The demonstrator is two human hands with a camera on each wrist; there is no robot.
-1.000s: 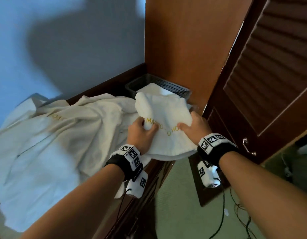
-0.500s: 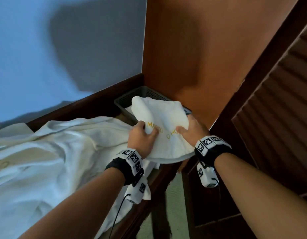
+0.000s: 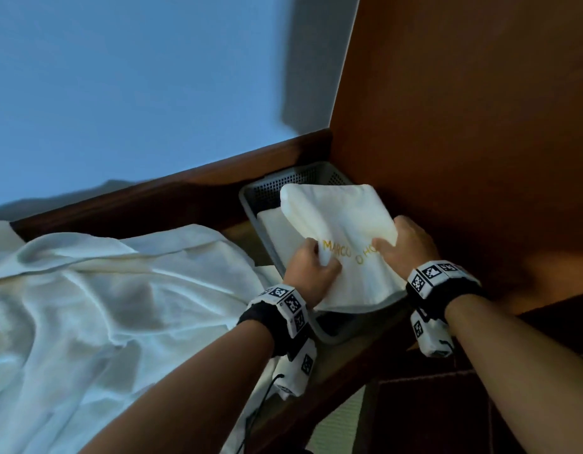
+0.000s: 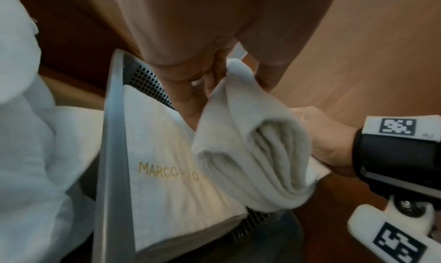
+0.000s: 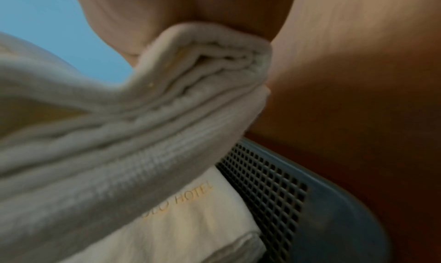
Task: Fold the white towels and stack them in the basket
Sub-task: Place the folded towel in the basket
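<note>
Two hands hold one folded towel (image 3: 341, 231) by its near edge: left hand (image 3: 311, 273) pinching the left corner, right hand (image 3: 406, 245) pinching the right, thumbs on top beside the gold lettering. Each grip is closed on cloth; the wrist views show the stacked layers bunched between thumb and fingers (image 4: 198, 105).

Change since a second ago: the towel has travelled forward, from above the desk edge to directly over the basket (image 3: 251, 198). Its far edge now reaches past the grips toward the basket's back wall. Near edge remains raised in the grips, not yet resting on anything.

Below the grips: one folded towel already lies flat in the basket (image 4: 167, 172), lettering up. The held towel hangs just above it; whether its far end touches the lower one cannot be told.

Left of the grips: a loose heap of white cloth (image 3: 103, 306) on the desk, unfolded.

Judgement: fold step for this towel looks done; placement is under way. Next move calls for lowering the near edge squarely onto the lower towel, then releasing both corners together. Risk: layers at the pinched corners may spring apart on release and skew the stack. The heap remains to be worked.
</note>
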